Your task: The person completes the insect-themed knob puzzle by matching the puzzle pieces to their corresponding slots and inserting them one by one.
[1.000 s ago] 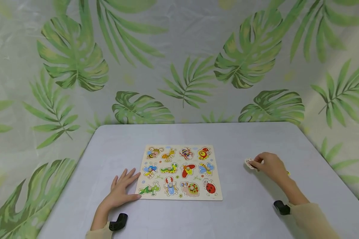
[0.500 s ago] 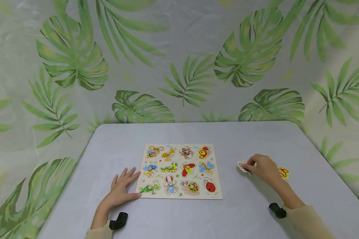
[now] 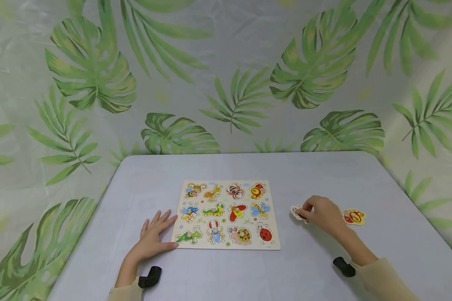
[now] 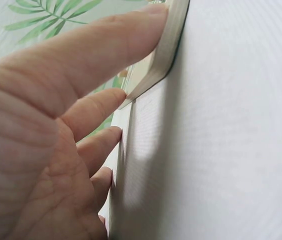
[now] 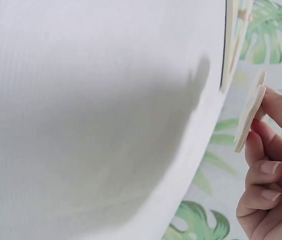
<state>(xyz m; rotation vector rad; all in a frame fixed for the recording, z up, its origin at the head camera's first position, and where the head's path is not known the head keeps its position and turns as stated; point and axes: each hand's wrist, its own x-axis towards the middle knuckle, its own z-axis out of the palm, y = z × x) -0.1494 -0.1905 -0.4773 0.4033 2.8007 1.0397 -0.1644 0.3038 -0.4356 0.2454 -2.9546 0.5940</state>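
A wooden peg puzzle board (image 3: pixel 248 247) with colourful insect pictures lies on the table in the head view. Spread and nearly straight, the fingers of my left hand (image 3: pixel 152 239) touch its left edge; in the left wrist view the thumb (image 4: pixel 131 35) presses the board's corner. My right hand (image 3: pixel 322 215), right of the board, pinches a ladybug puzzle piece (image 3: pixel 295 211) between thumb and fingertips. The right wrist view shows that piece (image 5: pixel 248 117) edge-on, held above the table, its picture turned away. A red and yellow butterfly puzzle piece (image 3: pixel 355 217) lies behind the right hand, partly covered by it.
The white-covered table (image 3: pixel 226 276) reaches to a leaf-patterned cloth backdrop (image 3: pixel 245 42). Several knobbed pieces sit in the board, such as a green caterpillar piece (image 3: pixel 218 210). Black camera mounts (image 3: pixel 150 277) are on both wrists.
My right hand has moved left toward the board, carrying the ladybug puzzle piece, and more of the butterfly piece behind it shows. The left hand has stayed at the board's edge.
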